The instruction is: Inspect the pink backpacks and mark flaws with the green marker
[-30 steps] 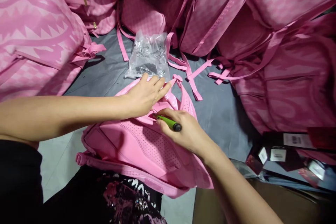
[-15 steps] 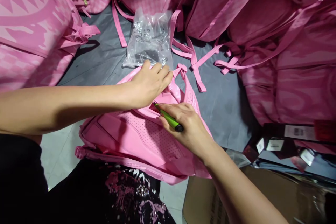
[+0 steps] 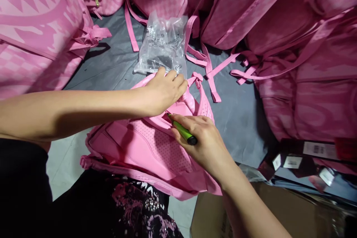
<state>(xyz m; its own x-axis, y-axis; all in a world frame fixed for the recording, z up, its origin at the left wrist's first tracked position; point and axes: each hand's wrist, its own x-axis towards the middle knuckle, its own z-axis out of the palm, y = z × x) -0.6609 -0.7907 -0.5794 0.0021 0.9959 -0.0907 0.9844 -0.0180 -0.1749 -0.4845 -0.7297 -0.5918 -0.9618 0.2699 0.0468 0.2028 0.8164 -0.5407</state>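
Note:
A pink backpack (image 3: 145, 145) lies tilted across my lap and the table's edge, its dotted mesh padding facing up. My left hand (image 3: 167, 91) is closed over its upper part, fingers curled on the pink fabric; what lies under the palm is hidden. Just below it, my right hand (image 3: 202, 137) grips a green pen-shaped tool (image 3: 182, 131) with a black rounded end. The tool's dark tip touches or nearly touches the fabric beside my left wrist; its exact kind does not show.
A clear plastic bag (image 3: 164, 44) with something dark inside lies beyond the backpack on the grey table cover (image 3: 237, 119). Other pink backpacks (image 3: 36, 33) stand around the back and sides, straps trailing. Dark tagged packages (image 3: 295, 158) and a cardboard box (image 3: 267, 208) are at the lower right.
The view has shifted slightly, so everything sits a little lower and to the right. Both hands keep their hold on the backpack and the green tool, which has moved little against the fabric.

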